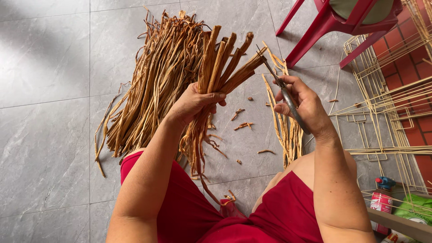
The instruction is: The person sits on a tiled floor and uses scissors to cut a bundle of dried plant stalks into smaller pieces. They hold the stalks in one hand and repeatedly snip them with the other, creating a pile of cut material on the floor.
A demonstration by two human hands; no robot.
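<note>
My left hand [194, 102] grips a bunch of dried brown fibre strips [225, 60], held upright with the ends fanning up and to the right. My right hand [302, 104] holds a pair of metal scissors [280, 85], whose tip touches the upper ends of the bunch. A large pile of the same dried strips [153, 81] lies on the grey tiled floor beyond my left arm. A smaller bundle of strips [288, 130] lies under my right hand. Short cut-off bits [243, 126] are scattered on the tiles between my hands.
A red plastic chair [335, 22] stands at the upper right. Pale wire frames [382, 99] are stacked at the right over red brick paving. A small red bottle with a blue cap [382, 198] and a green package [416, 211] sit at the lower right.
</note>
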